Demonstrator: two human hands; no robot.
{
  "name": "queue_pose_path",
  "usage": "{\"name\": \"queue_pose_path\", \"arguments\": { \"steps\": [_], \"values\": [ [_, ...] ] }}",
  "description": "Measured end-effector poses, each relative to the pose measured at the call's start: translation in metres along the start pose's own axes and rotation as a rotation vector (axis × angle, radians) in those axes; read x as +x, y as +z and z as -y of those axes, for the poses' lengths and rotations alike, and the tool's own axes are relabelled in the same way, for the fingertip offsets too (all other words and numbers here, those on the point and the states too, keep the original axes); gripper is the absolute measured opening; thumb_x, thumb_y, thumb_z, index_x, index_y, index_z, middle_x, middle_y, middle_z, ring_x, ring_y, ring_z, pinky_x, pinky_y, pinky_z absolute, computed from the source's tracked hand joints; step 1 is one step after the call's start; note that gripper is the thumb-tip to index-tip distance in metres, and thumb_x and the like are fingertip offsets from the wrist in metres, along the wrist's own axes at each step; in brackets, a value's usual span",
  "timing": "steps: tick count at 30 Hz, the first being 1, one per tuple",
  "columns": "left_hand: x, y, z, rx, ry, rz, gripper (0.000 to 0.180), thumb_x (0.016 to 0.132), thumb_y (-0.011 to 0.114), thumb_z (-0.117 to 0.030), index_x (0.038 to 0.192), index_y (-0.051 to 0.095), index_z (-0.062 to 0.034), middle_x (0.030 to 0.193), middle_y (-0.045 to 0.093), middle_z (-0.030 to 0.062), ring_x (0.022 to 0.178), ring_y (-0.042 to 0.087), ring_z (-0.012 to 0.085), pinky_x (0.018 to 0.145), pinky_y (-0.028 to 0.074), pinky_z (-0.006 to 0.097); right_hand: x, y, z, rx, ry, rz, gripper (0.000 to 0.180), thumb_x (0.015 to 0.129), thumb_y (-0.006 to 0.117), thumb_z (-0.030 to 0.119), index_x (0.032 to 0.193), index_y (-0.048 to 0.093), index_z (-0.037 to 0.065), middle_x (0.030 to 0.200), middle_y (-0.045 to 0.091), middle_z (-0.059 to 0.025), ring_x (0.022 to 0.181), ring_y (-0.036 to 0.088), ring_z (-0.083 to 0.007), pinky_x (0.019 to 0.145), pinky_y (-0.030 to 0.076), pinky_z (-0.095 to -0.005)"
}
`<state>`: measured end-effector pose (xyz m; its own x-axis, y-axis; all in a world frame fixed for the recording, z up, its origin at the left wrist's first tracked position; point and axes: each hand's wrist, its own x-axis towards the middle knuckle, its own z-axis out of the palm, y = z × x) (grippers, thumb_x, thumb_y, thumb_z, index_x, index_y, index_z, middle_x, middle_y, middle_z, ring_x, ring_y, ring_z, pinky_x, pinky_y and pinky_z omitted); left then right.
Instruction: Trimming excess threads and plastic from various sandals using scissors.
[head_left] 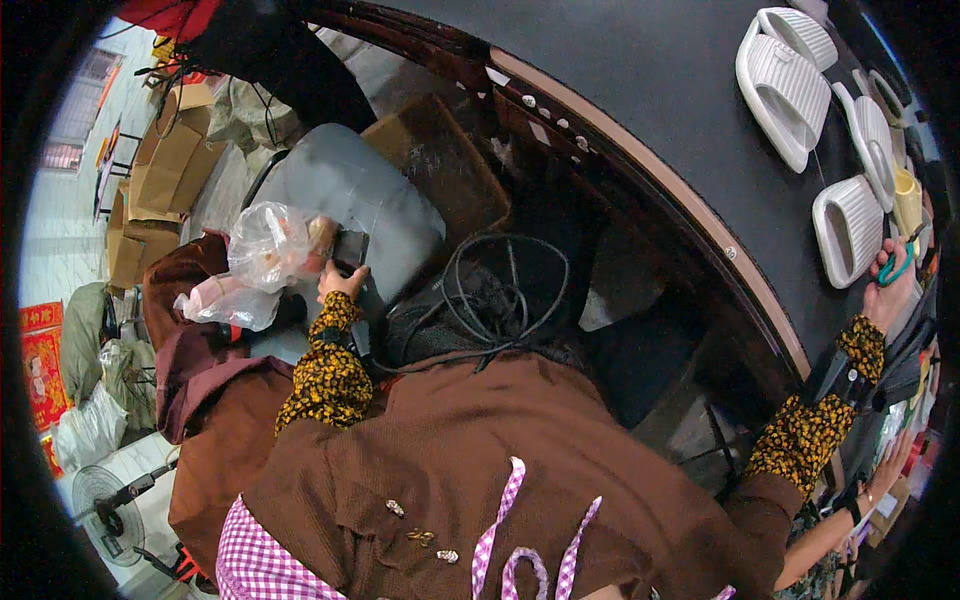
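Observation:
My left hand (342,282) is closed on a small black block-shaped object (350,248), over the grey plastic surface (340,175) on my left. Right beside it lie a clear plastic bag (268,240) and a pinkish roll (212,292) in clear wrap. At the far right, my right hand (888,296) grips teal-handled scissors (897,262); their blades are hard to make out. Just left of that hand, a white ribbed slipper (848,230) rests on the dark tabletop (650,60). Further back are another white slipper (783,95) and several more slippers.
The tabletop's long curved edge (640,165) runs between my hands. A looped black cable (510,290) lies by my lap. Cardboard boxes (165,160) and a fan (105,510) stand on the left. At the lower right, another person's arm (830,535) reaches in.

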<state>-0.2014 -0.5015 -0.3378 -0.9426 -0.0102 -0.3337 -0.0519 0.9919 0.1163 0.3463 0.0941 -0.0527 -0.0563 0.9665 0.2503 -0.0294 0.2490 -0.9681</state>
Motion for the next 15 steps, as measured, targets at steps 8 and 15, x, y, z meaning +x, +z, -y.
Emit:
{"name": "queue_pose_path", "arguments": {
  "steps": [8,15],
  "values": [
    [0.012,0.001,0.007,0.129,0.068,0.001,0.081,0.066,0.066,-0.05,0.133,0.035,-0.0163,0.125,0.046,0.014,0.117,0.043,0.0343,0.096,0.034,0.047,0.001,-0.006,0.0,-0.01,0.069,0.014,0.017,0.087,0.056,0.018,0.098,0.052,0.006,0.078,0.054,0.0011,0.061,0.047,-0.0038,0.047,0.036,-0.0178],
    [0.003,-0.005,-0.004,0.196,0.034,0.034,0.086,0.066,0.065,-0.051,0.137,0.03,-0.0182,0.126,0.046,0.0142,0.117,0.043,0.0331,0.096,0.034,0.046,-0.005,0.002,0.008,-0.044,0.086,-0.003,0.023,0.085,0.059,0.019,0.102,0.05,0.005,0.077,0.053,0.0022,0.061,0.046,-0.0036,0.048,0.036,-0.0172]
  ]
}}
